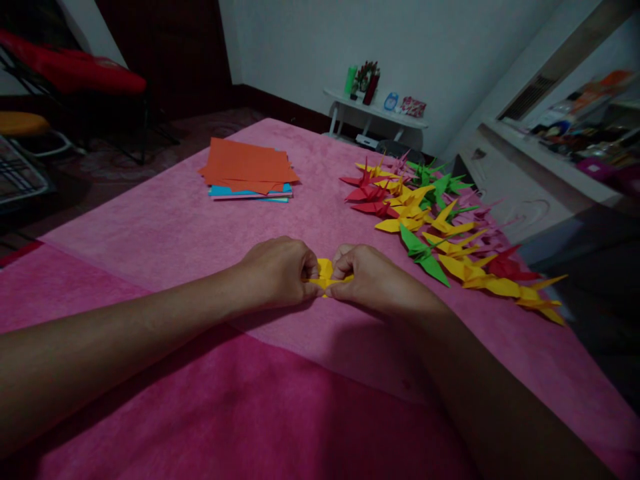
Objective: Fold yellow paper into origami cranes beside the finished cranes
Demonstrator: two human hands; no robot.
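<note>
Both hands meet over the middle of the table at a small piece of folded yellow paper (325,269). My left hand (283,272) pinches its left side between thumb and curled fingers. On the right side, my right hand (373,277) grips it the same way, thumb tips close together at the near edge. Much of the paper is hidden under the fingers. To the right lie several folded paper cranes in rows, among them a green crane (423,253), a yellow crane (463,270) and a red crane (367,193).
A stack of orange paper (245,163) with blue sheets beneath lies at the far left of the pink-covered table (165,247). Beyond stand a small white shelf (375,110), a red chair (85,70) and, at right, a cluttered dresser (530,160).
</note>
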